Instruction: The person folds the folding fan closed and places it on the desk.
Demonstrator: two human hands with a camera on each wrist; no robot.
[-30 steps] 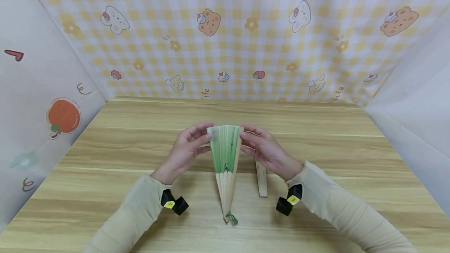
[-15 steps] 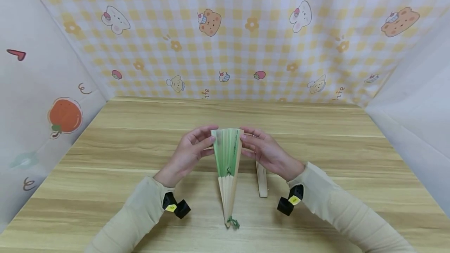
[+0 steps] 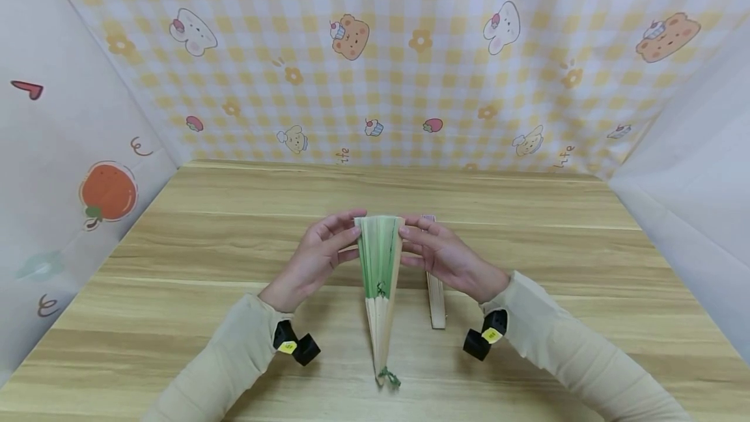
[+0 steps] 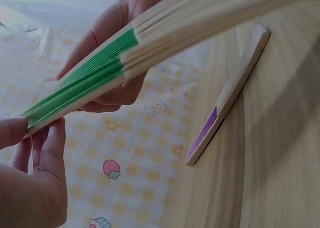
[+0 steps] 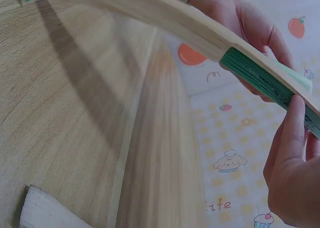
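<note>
A green folding fan with pale wooden ribs is held partly folded in front of me, its narrow end toward me. My left hand pinches the upper left edge between thumb and fingers. On the opposite edge my right hand pinches the outer rib the same way. From the narrow end hangs a green cord. Pleats of green material are bunched close in the left wrist view. A second folding fan, closed, lies on the table, partly hidden behind my right hand; its purple part shows in the left wrist view.
The wood-grain table spreads out on all sides of the hands. A yellow checked cloth with cartoon prints hangs behind it. White cloth borders the left side.
The green fan has narrowed as its edges came together. My left hand has shifted slightly right, and the fan's narrow end has dropped a little nearer to me.
</note>
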